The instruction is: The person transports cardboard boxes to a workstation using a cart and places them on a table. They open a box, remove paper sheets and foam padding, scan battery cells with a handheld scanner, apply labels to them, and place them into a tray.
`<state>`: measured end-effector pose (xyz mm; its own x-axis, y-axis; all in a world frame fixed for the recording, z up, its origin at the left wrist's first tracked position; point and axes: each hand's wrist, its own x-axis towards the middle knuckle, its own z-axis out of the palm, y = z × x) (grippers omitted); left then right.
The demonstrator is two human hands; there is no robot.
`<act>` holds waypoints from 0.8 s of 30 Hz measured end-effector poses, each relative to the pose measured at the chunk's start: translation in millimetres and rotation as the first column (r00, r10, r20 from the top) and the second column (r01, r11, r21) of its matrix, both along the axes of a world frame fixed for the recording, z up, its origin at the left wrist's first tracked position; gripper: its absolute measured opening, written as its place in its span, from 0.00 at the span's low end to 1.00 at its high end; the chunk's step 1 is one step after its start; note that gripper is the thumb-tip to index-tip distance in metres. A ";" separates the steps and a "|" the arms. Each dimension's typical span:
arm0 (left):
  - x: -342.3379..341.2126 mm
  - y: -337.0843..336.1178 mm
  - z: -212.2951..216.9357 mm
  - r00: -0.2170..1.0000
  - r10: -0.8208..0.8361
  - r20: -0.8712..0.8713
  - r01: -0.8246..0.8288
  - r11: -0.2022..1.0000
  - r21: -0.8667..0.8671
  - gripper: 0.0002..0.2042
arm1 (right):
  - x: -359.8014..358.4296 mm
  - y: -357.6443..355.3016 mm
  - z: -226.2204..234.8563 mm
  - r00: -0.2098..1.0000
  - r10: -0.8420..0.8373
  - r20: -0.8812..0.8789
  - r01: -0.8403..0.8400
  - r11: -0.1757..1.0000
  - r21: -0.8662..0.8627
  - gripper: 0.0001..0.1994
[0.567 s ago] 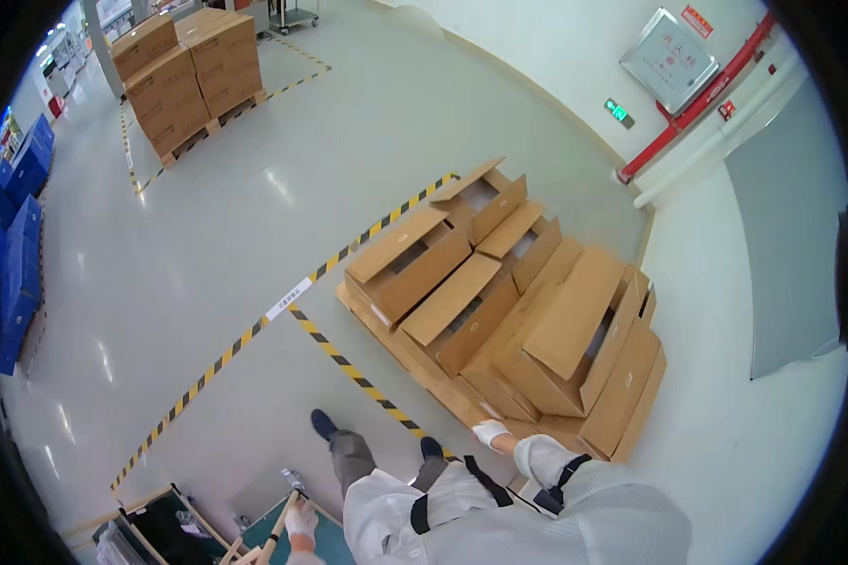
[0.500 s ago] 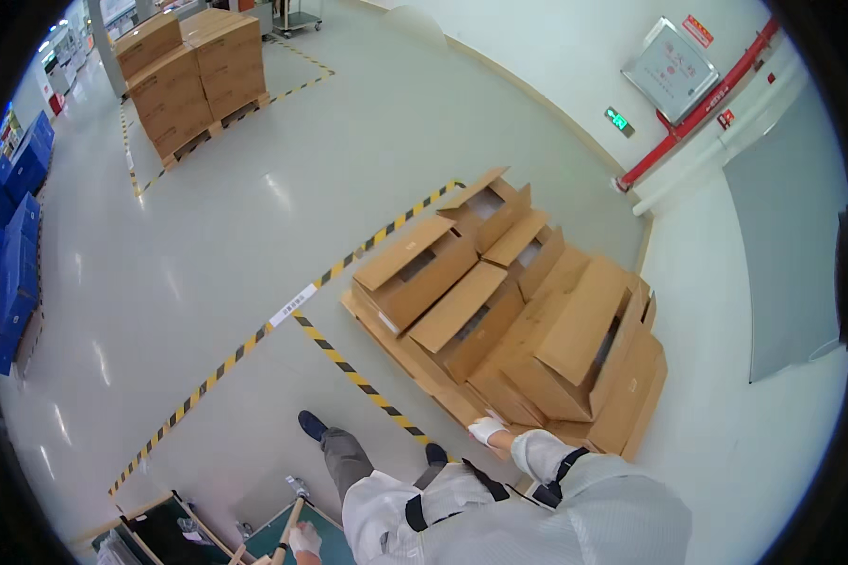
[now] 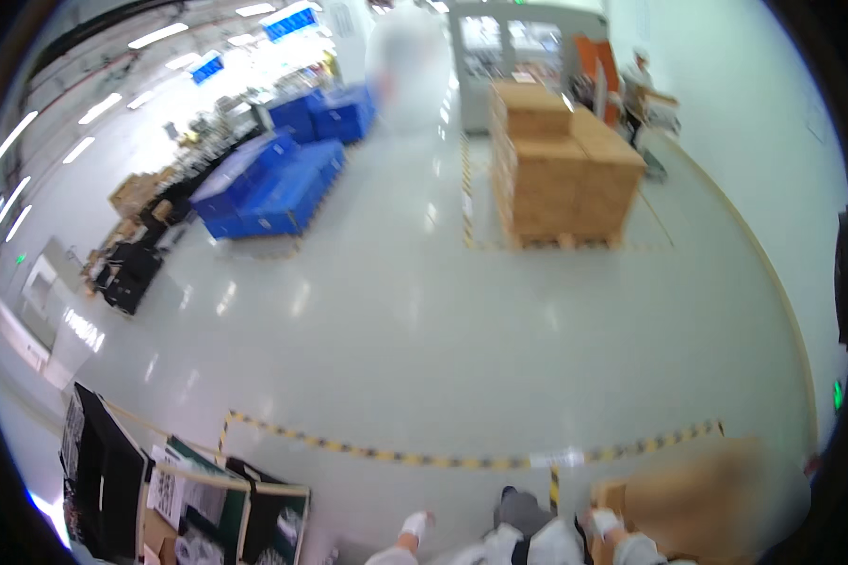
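My left hand (image 3: 415, 527), in a white glove, hangs at the lower edge, apart from the cart of black and green panels (image 3: 278, 523) to its left. Its fingers are too small and blurred to read. Lower right, my right hand (image 3: 605, 521), also gloved in white, is beside a cardboard box (image 3: 612, 495). Whether it touches or grips the cardboard cannot be made out. Further right the brown cardboard (image 3: 697, 494) is smeared by blur, so single boxes and flaps do not show.
Yellow-black floor tape (image 3: 424, 460) crosses in front of me. Ahead to the right, stacked cartons (image 3: 575, 184) stand on a pallet. Blue stacks (image 3: 273, 188) lie ahead left, near dark clutter (image 3: 132, 273). Another person (image 3: 637, 94) stands by the far right wall (image 3: 725, 104).
My view has swung up and left, from the open boxes toward the room. My left hand, formerly at the cart's rail, is now away from it. My right hand stays near the cardboard.
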<state>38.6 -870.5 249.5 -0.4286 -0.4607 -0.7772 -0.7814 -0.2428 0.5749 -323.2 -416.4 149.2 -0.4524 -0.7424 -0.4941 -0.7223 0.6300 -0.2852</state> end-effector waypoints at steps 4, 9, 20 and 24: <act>35.9 -118.8 -79.1 0.926 0.237 -0.293 -0.297 0.938 -0.179 0.15 | -110.2 -324.0 40.0 0.986 0.141 -0.084 -0.147 0.987 -0.067 0.13; 104.4 -217.4 -67.4 0.768 0.608 0.199 -0.565 0.791 -0.235 0.15 | -238.8 -575.1 67.1 0.936 0.315 -0.156 -0.309 0.949 0.062 0.12; -8.3 -476.7 -73.1 0.801 0.547 0.243 -0.463 0.823 -0.328 0.13 | -337.3 -1159.0 77.8 0.933 0.351 0.082 -0.331 0.924 -0.193 0.11; -18.1 -686.5 -54.2 0.796 0.582 0.165 -0.478 0.773 -0.417 0.13 | -281.6 -1346.9 104.2 0.574 -0.170 0.801 0.551 0.804 -0.224 0.16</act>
<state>20.5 -1557.1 195.3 0.1669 -0.8021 -0.5734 -0.7191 -0.4969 0.4858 -604.8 -1763.3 253.5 -0.3692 -0.8017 -0.4700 0.1051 0.4665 -0.8783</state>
